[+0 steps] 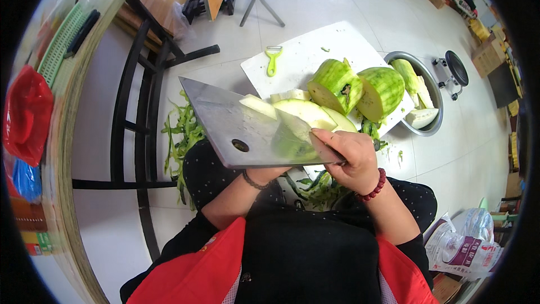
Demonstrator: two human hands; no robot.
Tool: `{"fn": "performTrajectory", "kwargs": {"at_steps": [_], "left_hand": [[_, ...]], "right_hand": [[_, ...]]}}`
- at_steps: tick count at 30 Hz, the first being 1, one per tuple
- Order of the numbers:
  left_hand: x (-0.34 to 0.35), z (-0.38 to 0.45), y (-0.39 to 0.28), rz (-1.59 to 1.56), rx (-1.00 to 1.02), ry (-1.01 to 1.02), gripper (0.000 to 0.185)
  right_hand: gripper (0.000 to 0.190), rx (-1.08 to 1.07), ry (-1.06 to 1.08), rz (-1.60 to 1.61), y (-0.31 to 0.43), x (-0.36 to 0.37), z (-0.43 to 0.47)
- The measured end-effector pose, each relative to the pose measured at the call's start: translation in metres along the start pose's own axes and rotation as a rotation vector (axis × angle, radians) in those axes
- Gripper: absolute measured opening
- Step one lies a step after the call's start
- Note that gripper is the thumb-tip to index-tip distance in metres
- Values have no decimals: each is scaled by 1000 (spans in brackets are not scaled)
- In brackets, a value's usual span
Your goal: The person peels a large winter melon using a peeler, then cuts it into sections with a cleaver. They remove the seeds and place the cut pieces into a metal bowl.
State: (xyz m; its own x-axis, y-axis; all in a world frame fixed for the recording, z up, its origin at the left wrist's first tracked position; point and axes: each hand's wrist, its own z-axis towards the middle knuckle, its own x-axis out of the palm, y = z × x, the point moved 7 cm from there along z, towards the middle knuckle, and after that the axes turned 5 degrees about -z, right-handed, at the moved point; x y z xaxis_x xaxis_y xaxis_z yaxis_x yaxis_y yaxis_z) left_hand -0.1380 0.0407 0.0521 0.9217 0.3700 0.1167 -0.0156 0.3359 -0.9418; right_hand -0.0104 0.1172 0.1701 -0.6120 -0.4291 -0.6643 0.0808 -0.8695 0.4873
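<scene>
My right hand (354, 156) grips a broad metal cleaver (253, 135) by its handle end. The blade is held up in front of me, above my lap, reaching left, with a hole near one corner. Below the blade, my left hand (268, 174) shows only in part; its fingers are hidden behind the metal. Beyond the blade, pale cut melon pieces (301, 112) lie on a white cutting board (287, 57). Two larger chunks of green melon stand there, a left one (331, 82) with a dark blemish and a right one (384, 93).
A green peeler (273, 60) lies on the board's far left. Right of the board, a steel basin (440, 109) holds melon pieces. Green peelings (185, 122) are heaped on the floor. A black metal frame (143, 93) stands left, a wheeled stool (456, 69) farther right.
</scene>
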Motion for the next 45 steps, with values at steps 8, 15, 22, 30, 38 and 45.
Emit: {"fn": "performTrajectory", "kwargs": {"at_steps": [8,15,22,30,38,45], "left_hand": [[3,-10,-22,476,159,-20,46],[9,-7,-19,270,141,-164,42],[4,-10,-28,346,54,-226,45],[5,-4,-34,473,74,-261,38],[1,-5,-15,145,10,-427,59],[-6,-9,-15,377,17,-424,89]], "right_hand": [[59,-2,-39,-137,-3,12,-8],[42,-92,-244,-229,3,21,-13],[45,-87,-307,-264,-1,30,-14],[48,-86,-325,-341,-5,37,-13],[32,52,-392,-301,-21,21,-10],[11,757,-568,757,-66,2,-37]]}}
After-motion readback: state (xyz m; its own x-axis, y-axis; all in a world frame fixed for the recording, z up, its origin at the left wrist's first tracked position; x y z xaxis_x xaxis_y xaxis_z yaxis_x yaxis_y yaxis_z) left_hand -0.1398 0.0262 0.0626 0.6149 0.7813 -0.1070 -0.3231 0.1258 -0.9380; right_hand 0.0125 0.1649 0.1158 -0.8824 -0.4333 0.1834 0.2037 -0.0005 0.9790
